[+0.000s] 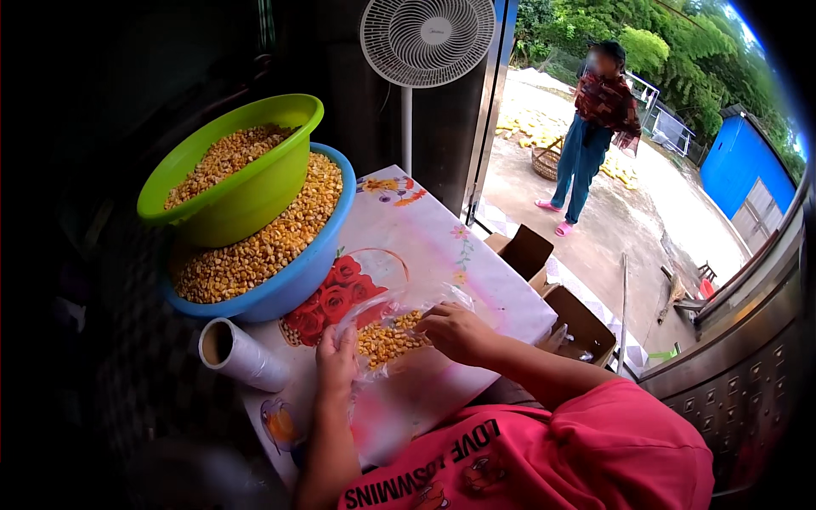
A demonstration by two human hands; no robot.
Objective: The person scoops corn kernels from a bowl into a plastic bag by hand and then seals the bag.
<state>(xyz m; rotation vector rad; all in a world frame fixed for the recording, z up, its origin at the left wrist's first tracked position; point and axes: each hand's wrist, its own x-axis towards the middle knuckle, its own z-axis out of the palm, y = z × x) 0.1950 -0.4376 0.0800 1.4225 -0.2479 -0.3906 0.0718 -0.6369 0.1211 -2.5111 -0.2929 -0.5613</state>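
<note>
A clear plastic bag (376, 313) with loose yellow corn kernels (389, 341) in it lies on the table in front of me. My left hand (338, 357) pinches the bag's near left edge between thumb and fingers. At the bag's right side, my right hand (456, 331) has its fingers bent down beside the kernels. Whether those fingertips grip the film is hidden. Left of the bag, a roll of plastic bags (255, 366) rests on its side. Beyond it stands a blue basin (293, 296) of corn kernels, with a green basin (255, 204), also holding kernels, tilted on top.
A flowered cloth (440, 248) covers the table. Open cardboard boxes (577, 319) stand by its right edge. A white fan (428, 41) is behind the table. Outside the doorway, a person (596, 127) stands near a woven basket (545, 164) and spread corn (529, 124).
</note>
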